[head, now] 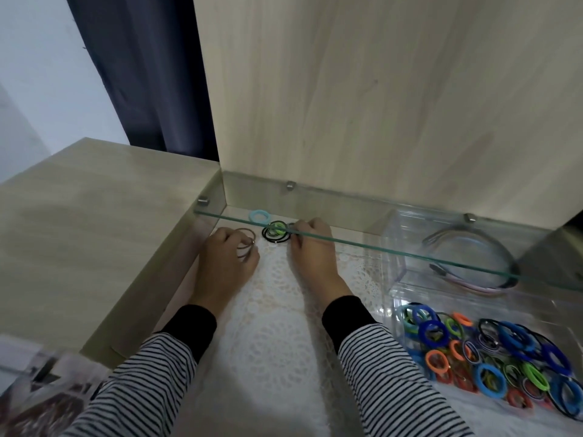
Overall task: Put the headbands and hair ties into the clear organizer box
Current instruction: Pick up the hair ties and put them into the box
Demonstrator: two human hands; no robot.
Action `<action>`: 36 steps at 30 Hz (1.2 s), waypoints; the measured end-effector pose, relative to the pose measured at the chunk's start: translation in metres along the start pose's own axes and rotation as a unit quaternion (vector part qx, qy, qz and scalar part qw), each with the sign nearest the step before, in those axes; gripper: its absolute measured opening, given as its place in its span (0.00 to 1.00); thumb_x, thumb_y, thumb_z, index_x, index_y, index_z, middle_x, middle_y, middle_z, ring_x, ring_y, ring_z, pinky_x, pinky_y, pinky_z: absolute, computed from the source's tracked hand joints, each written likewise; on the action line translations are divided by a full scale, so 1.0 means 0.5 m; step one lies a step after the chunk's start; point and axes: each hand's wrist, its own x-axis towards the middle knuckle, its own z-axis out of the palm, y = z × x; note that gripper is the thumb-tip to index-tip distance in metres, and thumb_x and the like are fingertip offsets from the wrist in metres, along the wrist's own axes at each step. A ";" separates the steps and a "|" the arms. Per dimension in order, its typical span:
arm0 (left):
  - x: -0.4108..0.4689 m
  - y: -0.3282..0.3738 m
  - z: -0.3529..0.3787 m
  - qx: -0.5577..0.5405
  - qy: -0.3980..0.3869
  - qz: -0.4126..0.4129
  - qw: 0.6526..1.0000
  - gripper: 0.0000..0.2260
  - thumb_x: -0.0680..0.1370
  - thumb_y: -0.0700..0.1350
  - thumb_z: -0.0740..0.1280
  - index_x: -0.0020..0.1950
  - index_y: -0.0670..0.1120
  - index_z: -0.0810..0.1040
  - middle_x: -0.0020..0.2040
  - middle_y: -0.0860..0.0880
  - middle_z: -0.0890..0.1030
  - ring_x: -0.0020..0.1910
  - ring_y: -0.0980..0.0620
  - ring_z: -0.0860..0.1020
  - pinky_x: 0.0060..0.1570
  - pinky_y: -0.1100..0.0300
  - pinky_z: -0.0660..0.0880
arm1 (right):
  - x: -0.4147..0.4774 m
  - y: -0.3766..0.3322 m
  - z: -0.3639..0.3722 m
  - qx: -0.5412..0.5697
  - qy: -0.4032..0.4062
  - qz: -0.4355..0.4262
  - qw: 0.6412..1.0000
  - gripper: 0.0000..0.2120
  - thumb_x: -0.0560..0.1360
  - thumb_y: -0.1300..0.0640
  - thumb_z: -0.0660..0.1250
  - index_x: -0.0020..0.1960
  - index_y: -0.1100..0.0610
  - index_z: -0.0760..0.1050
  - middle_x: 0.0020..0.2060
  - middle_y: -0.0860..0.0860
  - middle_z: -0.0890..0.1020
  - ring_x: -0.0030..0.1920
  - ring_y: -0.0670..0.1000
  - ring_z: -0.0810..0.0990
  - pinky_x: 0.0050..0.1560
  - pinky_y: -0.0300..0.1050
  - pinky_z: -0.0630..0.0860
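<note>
My left hand (227, 263) is curled around a few thin grey hair ties (247, 246) on the lace mat. My right hand (310, 247) pinches the edge of a small pile of black and green hair ties (275, 234) just beneath the glass shelf. A light blue hair tie (258, 215) lies behind that pile, near the back wall. The clear organizer box (407, 288) stands at the right; its near compartment holds many coloured hair ties (492, 351), and its far part holds headbands (473, 263), seen through the glass.
A glass shelf (362, 244) crosses low over the work area, directly above my fingertips. A wooden back panel (378, 105) rises behind, and a wooden side surface (88, 231) lies to the left. A white lace mat (277, 326) covers the table. Dark curtain (142, 74) hangs behind.
</note>
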 end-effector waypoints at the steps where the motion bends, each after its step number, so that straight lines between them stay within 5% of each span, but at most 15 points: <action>1: 0.000 0.000 0.000 0.007 -0.001 0.003 1.000 0.09 0.70 0.48 0.69 0.43 0.43 0.82 0.42 0.46 0.78 0.42 0.47 0.79 0.42 0.53 0.78 | -0.005 -0.001 -0.002 -0.001 -0.001 -0.002 1.000 0.07 0.73 0.62 0.64 0.46 0.58 0.80 0.40 0.57 0.75 0.42 0.58 0.74 0.41 0.49 0.74; 20: -0.005 0.020 -0.019 0.128 -0.027 0.042 0.990 0.13 0.74 0.49 0.60 0.47 0.44 0.81 0.47 0.42 0.78 0.45 0.39 0.78 0.44 0.48 0.77 | -0.140 0.014 -0.094 -0.043 -0.014 -0.006 0.999 0.08 0.72 0.64 0.65 0.48 0.61 0.81 0.42 0.58 0.78 0.44 0.60 0.75 0.43 0.52 0.75; 36: -0.152 0.210 0.006 0.065 -0.047 0.117 0.990 0.13 0.77 0.50 0.60 0.47 0.44 0.80 0.49 0.45 0.78 0.45 0.42 0.78 0.43 0.49 0.77 | -0.295 0.015 -0.236 0.022 -0.048 -0.014 0.998 0.14 0.74 0.55 0.58 0.51 0.58 0.80 0.45 0.56 0.77 0.48 0.57 0.73 0.49 0.45 0.71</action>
